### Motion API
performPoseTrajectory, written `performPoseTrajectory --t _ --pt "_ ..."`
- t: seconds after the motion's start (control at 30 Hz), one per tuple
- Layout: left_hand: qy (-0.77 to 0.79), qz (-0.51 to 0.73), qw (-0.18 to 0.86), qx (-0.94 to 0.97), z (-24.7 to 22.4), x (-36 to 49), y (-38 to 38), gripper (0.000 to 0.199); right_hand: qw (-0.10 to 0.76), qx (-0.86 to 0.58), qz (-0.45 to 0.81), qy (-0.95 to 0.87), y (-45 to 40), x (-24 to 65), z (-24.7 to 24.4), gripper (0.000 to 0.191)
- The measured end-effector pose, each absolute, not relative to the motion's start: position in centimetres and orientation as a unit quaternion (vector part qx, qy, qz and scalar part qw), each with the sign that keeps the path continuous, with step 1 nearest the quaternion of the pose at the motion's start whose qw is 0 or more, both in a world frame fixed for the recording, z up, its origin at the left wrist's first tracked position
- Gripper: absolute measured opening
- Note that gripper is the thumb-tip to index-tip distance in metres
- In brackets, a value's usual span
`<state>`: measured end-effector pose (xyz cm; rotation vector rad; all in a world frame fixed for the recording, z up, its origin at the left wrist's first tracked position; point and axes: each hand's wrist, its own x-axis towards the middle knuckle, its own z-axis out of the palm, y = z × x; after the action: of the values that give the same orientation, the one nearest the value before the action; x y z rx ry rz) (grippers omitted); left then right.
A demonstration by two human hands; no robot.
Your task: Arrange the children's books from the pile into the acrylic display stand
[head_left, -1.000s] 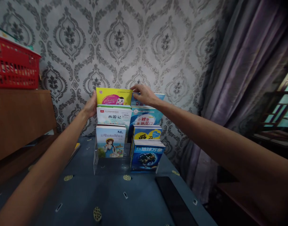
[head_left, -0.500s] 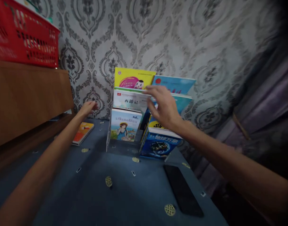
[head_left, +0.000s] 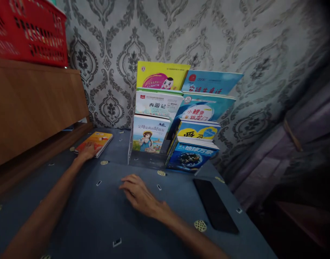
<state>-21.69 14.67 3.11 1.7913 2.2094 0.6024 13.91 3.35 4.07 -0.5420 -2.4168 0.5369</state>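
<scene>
My left hand (head_left: 87,151) rests on an orange book (head_left: 102,139) lying flat at the left, its fingers spread over the cover. Nothing is in my right hand (head_left: 139,194), which is over the blue cloth in front of the rack with fingers apart. A clear rack (head_left: 129,145) holds two columns of upright books. On its left side are a yellow book (head_left: 159,73), a white book (head_left: 156,104) and a book with a girl on the cover (head_left: 150,135). The right side has several blue books, with a dark blue one (head_left: 190,158) in front.
A black phone-like slab (head_left: 215,207) lies at the right of the blue patterned cloth (head_left: 100,223). At the left stands a wooden cabinet (head_left: 38,111) with a red basket (head_left: 32,34) on top. Patterned wallpaper is behind, and a curtain (head_left: 273,162) hangs at the right.
My left hand has come down onto the orange book. My right hand has left the books in the rack and moved down and left over the cloth. The view has shifted slightly.
</scene>
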Motion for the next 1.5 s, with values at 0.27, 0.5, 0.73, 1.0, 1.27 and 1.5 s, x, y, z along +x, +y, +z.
performPoseTrajectory --t 0.27,0.5,0.73,1.0,1.27,1.5 --pt "0.811 0.107 0.027 0.575 2.6 -20.4 12.4 0.07 0.324 -0.23 0.271 -0.877 3.0 13.8 -1.7 0.025" --pt "0.805 0.045 -0.05 0.589 3.3 -17.8 8.8 0.061 0.304 -0.241 0.295 -0.873 2.9 14.1 -2.6 0.024" --pt "0.812 0.034 -0.066 0.579 4.8 -19.2 10.1 0.06 0.327 -0.224 0.269 -0.878 2.8 14.2 -3.0 0.024" --pt "0.795 0.024 -0.046 0.604 3.6 -19.8 10.7 0.059 0.315 -0.229 0.285 -0.876 2.9 14.1 -2.5 0.024" --pt "0.77 0.001 -0.076 0.633 4.8 -17.1 6.5 0.06 0.345 -0.232 0.295 -0.86 3.1 14.0 -2.7 0.025" --pt "0.754 0.017 -0.083 0.651 5.4 -16.7 10.0 0.055 0.347 -0.237 0.303 -0.855 3.1 13.9 -2.1 0.025"
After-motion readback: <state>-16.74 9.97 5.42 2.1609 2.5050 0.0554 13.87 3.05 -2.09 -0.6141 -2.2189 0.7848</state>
